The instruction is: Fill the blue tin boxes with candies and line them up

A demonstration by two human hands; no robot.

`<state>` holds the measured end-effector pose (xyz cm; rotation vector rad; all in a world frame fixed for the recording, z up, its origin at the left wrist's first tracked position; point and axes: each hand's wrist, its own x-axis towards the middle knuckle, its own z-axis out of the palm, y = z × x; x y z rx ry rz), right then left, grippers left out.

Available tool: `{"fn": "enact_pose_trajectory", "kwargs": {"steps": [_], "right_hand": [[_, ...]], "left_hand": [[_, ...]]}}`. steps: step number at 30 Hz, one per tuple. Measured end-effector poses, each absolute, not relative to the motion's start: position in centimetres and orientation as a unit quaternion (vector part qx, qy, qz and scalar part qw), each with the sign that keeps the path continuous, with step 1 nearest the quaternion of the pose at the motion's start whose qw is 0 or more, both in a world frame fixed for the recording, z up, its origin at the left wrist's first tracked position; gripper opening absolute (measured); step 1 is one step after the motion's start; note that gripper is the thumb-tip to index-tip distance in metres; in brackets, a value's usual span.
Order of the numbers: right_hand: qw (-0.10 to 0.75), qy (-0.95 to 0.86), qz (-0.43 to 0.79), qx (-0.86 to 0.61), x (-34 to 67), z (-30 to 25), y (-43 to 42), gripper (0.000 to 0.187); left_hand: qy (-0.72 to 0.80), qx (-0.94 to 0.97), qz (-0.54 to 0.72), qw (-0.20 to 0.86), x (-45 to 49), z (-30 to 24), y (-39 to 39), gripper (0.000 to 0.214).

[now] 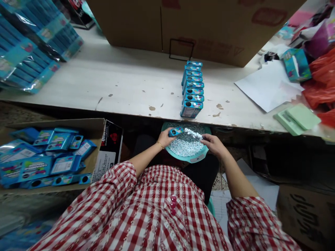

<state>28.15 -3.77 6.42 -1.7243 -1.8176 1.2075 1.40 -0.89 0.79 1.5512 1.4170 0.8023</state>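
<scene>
Over the basin [195,159], head view: your left hand [164,138] grips a small blue box [176,131]; your right hand [213,143] pinches what seems a pellet-heaped scoop [193,133].
Scoop: just right of the box; a jerk or tilt could shed white pellets [180,150] past the rim.
Small blue box: a slack left grip could drop it into the basin.
Box row [192,109]: far side, on the table [131,87]; a bump could tip the nearest over the edge.
</scene>
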Motion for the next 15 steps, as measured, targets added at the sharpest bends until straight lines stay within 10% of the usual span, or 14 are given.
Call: {"fn": "enact_pose_trajectory", "kwargs": {"steps": [9,15], "right_hand": [[-0.169,-0.728,0.193,-0.636,21.6,15.1,-2.4,0.035],[-0.230,-0.736,0.134,-0.622,18.9,16.9,-2.7,0.031]], "left_hand": [[0.556,0.703,0.244,0.371,3.8,1.0,-1.2,0.045],[0.546,0.673,0.297,0.401,3.7,0.5,-1.1,0.044]]}}
